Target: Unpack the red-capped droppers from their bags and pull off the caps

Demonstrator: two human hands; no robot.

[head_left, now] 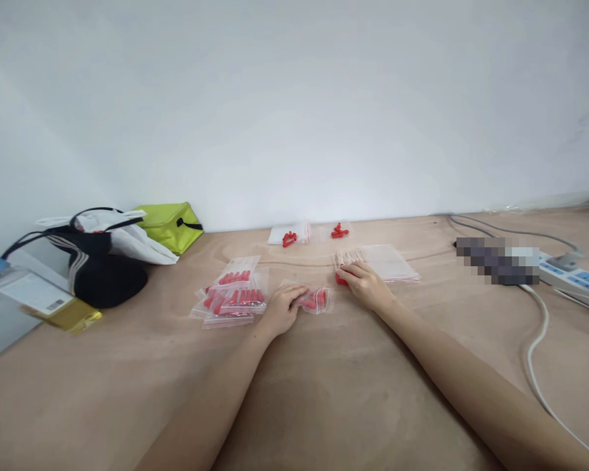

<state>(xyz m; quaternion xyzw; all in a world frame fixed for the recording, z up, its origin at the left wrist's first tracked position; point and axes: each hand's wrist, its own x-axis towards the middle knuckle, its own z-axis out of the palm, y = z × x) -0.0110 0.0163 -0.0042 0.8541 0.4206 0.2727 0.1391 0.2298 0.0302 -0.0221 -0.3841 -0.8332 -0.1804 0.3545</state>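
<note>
My left hand (281,309) is closed on the edge of a small clear zip bag (330,299) that lies flat on the table with a few small red rod-shaped pieces (315,301) inside. To its right, my right hand (366,284) has its fingers curled over more red pieces (341,277), mostly hidden under the fingertips. These lie at the left end of a stack of clear zip bags (390,261). Left of my left hand is an overlapping pile of filled zip bags (230,320), with red pieces in rows.
Two loose groups of red pieces (289,239) (339,231) rest on bags near the wall. A lime-green box bag (169,226), black cap (108,280) and yellow-bottomed package (69,315) stand left. On the right are a power strip (576,281), a pixelated item (495,260) and a white cable (535,356).
</note>
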